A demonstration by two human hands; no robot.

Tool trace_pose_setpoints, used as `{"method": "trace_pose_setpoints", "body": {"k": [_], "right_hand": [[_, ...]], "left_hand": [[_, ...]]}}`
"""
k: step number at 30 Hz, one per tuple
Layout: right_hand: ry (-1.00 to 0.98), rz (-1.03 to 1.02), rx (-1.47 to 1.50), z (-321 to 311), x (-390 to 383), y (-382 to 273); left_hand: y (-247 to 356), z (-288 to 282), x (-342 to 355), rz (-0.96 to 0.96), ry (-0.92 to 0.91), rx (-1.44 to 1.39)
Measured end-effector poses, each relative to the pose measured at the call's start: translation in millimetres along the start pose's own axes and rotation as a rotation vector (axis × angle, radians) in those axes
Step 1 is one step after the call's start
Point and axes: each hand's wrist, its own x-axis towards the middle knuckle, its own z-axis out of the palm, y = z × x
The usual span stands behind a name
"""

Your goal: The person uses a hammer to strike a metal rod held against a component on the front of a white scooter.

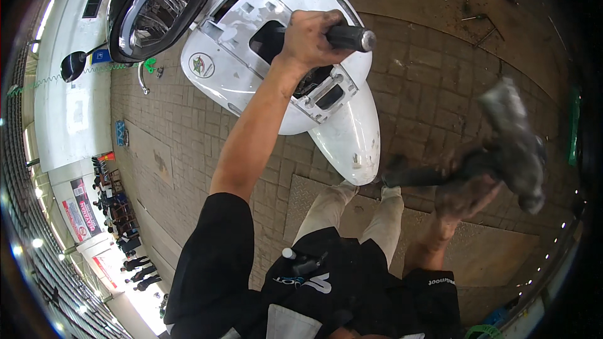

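My left hand (307,36) grips a black handle (344,37) with a metal end cap, held over the opening in the front of a white scooter body (226,56); the tool's other end is hidden. My right hand (466,198), smeared by motion at the right, is wrapped round a dark hammer-like tool (510,144) with a pale metallic part, held out beside the pointed white front fender (345,132).
The scooter's headlamp (160,9) and mirror (73,66) are at upper left. Loose tools (477,17) lie on a metal sheet at upper right. A green coiled hose (56,80) runs leftward. Several people (138,270) are at far left. My feet stand by a floor plate (477,251).
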Motion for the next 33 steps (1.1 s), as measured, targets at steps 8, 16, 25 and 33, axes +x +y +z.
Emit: {"method": "trace_pose_setpoints", "body": {"k": [8,16,25,33], "right_hand": [[-0.324,-0.001,-1.026,-8,43,1],[-0.461,-0.179,-0.576,-13,38,-29],[-0.304,-0.007,-0.017,-22,22,-47],[-0.135,-0.151,0.007,-42,17,-62]], "left_hand": [[-2,-3,0,-0.041,0.030,0.089],[6,17,16,0.053,0.024,-0.011],[-1,-11,-19,-0.063,0.053,0.098],[14,6,-22,0.093,-0.142,0.019]]}}
